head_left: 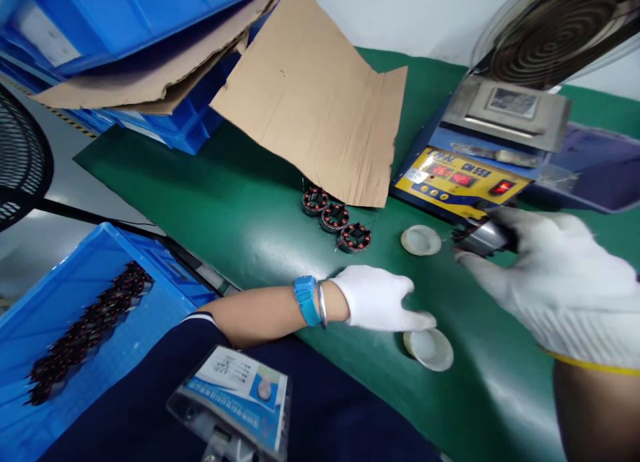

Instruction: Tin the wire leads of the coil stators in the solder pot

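My right hand, in a white knit glove with a yellow hem, grips a motor stator between thumb and fingers. The stator is tilted, its shiny metal side showing, and hangs in front of the solder pot. My left hand, also gloved in white, is low over the green table with thumb and fingers apart and nothing visible in it. Its lowest digit reaches the rim of a small pale dish; whether it touches cannot be made out. Another pale dish sits between the hands, farther back.
Three wound stators stand in a row before a bent cardboard sheet. A blue crate at lower left holds many more. Fans stand left and upper right. A purple bin is behind the solder pot; blue crates are stacked upper left.
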Action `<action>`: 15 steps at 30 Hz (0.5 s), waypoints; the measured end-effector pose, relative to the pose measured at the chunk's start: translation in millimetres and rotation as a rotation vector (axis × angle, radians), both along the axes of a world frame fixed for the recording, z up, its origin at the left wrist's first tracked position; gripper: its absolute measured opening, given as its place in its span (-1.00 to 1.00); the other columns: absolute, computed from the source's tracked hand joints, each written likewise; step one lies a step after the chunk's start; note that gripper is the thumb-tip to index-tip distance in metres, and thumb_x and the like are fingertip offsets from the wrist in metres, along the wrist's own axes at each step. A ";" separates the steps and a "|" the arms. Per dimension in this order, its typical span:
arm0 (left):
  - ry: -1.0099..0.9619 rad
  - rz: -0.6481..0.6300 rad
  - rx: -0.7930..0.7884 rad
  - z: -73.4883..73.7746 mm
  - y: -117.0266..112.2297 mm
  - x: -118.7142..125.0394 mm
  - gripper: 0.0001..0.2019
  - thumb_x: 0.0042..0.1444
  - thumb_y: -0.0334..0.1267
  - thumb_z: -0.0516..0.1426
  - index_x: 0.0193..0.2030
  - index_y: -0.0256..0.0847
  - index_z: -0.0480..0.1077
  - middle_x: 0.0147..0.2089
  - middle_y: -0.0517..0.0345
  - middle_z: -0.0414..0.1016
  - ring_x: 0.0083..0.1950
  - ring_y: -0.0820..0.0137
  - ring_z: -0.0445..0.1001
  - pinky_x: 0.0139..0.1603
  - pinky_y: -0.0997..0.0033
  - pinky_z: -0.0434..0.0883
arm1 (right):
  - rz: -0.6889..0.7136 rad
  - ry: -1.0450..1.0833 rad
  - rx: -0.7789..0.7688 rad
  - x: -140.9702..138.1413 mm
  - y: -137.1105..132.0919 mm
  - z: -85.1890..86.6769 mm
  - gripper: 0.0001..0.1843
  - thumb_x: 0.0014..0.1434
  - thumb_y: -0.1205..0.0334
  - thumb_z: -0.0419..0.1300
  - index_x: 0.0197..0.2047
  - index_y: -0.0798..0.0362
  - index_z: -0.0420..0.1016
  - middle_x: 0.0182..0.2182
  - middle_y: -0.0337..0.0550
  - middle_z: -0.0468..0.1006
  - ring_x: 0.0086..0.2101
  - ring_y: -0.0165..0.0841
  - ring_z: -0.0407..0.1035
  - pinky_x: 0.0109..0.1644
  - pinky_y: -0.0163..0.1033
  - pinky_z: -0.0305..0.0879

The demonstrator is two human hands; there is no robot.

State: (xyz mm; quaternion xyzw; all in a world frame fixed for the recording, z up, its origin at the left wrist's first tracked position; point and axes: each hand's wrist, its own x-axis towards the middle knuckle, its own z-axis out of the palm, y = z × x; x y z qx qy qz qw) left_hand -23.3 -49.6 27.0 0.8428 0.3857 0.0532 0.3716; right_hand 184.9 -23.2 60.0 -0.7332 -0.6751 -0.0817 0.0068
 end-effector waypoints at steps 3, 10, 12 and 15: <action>0.013 -0.025 0.003 0.4 -0.3 -0.6 -0.54 0.20 0.25 -0.05 -0.34 -0.13 0.27 -0.41 0.12 0.45 -0.39 0.26 0.48 -0.41 0.38 0.28 | 0.101 -0.177 -0.008 -10.4 -1.0 3.0 -0.43 0.18 -0.19 0.08 0.19 -0.16 0.37 0.00 0.05 0.43 -0.35 -0.19 0.33 -0.48 -0.19 0.02; -0.089 0.033 0.056 -14.8 1.7 4.7 -0.63 0.20 0.16 0.03 -0.24 -0.11 0.36 -0.29 0.06 0.46 -0.29 0.24 0.50 -0.27 0.32 0.40 | 0.208 -0.393 -0.023 -15.8 1.3 -16.4 -0.56 0.31 0.01 0.00 0.17 -0.07 0.43 0.02 0.08 0.42 -0.26 -0.19 0.30 -0.37 -0.19 -0.04; -0.150 0.066 0.132 -17.7 2.5 6.5 -0.57 0.19 0.17 0.03 -0.10 -0.16 0.39 -0.11 -0.04 0.46 -0.13 0.17 0.51 -0.11 0.24 0.44 | 0.242 -0.390 0.046 -12.9 5.0 -10.0 -0.58 0.32 0.02 -0.01 0.14 -0.05 0.44 0.01 0.06 0.43 -0.28 -0.23 0.28 -0.37 -0.20 -0.09; -0.218 0.128 0.236 -15.3 4.2 6.4 -0.41 0.14 0.24 0.03 0.02 -0.27 0.38 0.12 -0.19 0.36 0.11 0.03 0.42 0.12 0.09 0.39 | 0.207 -0.400 0.156 -8.1 20.2 18.9 -0.59 0.31 -0.01 0.01 0.07 -0.01 0.46 -0.08 0.04 0.45 -0.33 -0.24 0.24 -0.39 -0.19 -0.14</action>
